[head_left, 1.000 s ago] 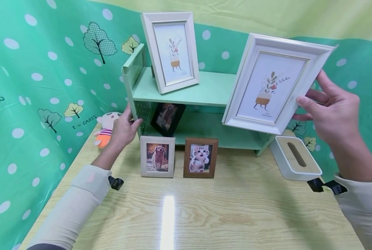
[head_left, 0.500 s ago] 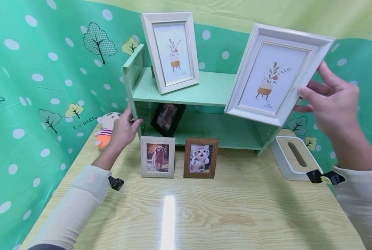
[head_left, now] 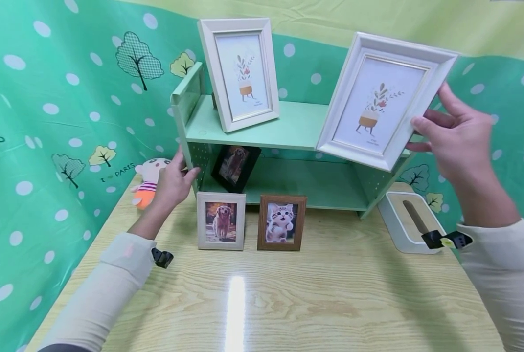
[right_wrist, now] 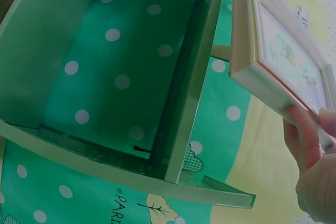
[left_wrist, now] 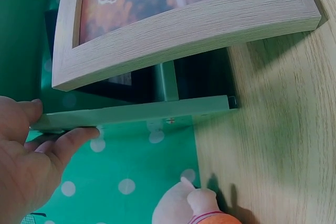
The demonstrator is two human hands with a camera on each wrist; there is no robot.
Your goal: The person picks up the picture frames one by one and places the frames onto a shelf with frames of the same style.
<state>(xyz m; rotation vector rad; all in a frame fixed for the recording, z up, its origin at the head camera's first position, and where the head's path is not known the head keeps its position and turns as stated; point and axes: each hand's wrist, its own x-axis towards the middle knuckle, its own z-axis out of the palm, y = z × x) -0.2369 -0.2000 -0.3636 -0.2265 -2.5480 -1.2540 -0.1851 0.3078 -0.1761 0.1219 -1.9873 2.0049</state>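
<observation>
My right hand [head_left: 457, 132] pinches the right edge of a white picture frame [head_left: 382, 100] with a potted-plant print, thumb in front and fingers behind. In the head view it overlaps the right end of the green shelf [head_left: 294, 124], tilted clockwise. My left hand [head_left: 173, 181] grips the left side panel of that shelf; in the left wrist view the thumb lies on one face and the fingers [left_wrist: 73, 140] on the other. A matching white frame [head_left: 244, 73] stands on the top board at left. On the lower board leans a black frame [head_left: 236, 168] with a dog picture.
Before the shelf stand a pale frame with a dog photo [head_left: 221, 221] and a brown frame with a kitten picture [head_left: 282, 223]. A plush toy [head_left: 146, 186] sits at the left, a white tissue box [head_left: 398, 225] at the right, all on the wooden table [head_left: 297, 298].
The white frame in my right hand has risen and then moved left, over the shelf's right end in the head view. My left hand stays on the side panel.
</observation>
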